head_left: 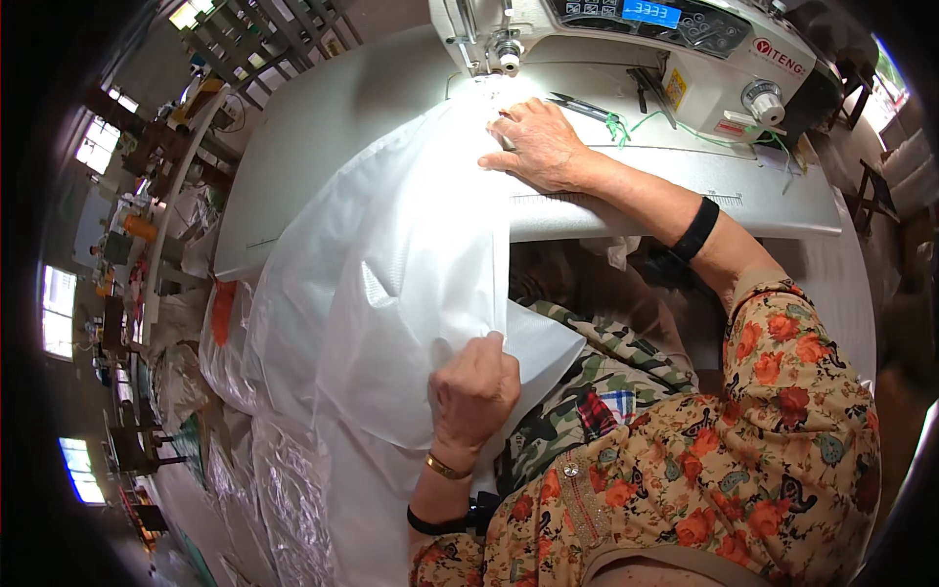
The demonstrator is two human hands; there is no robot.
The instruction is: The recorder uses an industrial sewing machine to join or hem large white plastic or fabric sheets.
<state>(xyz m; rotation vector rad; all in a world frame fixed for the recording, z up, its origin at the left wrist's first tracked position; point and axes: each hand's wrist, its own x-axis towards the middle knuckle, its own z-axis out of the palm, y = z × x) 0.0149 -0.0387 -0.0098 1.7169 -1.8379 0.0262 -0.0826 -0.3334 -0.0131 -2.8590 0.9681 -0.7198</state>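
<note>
A large sheet of thin white fabric [391,284] runs from the sewing machine's needle area [486,86] down over the table edge to my lap. My left hand [476,391] is closed in a pinch on the fabric's right edge, below the table edge. Close to the needle, my right hand [538,147] lies on the table at the fabric's edge, thumb apart from the fingers. Strong lamp glare washes out the fabric and the presser foot there. The white sewing machine [626,39] has a lit blue display [651,12].
Black-handled snips [582,106], green thread [616,127] and a dark tool [643,88] lie right of my right hand. Clear plastic sheeting [293,489] hangs at lower left. Cluttered shelving [137,225] stands farther left. A stool [873,191] is at far right.
</note>
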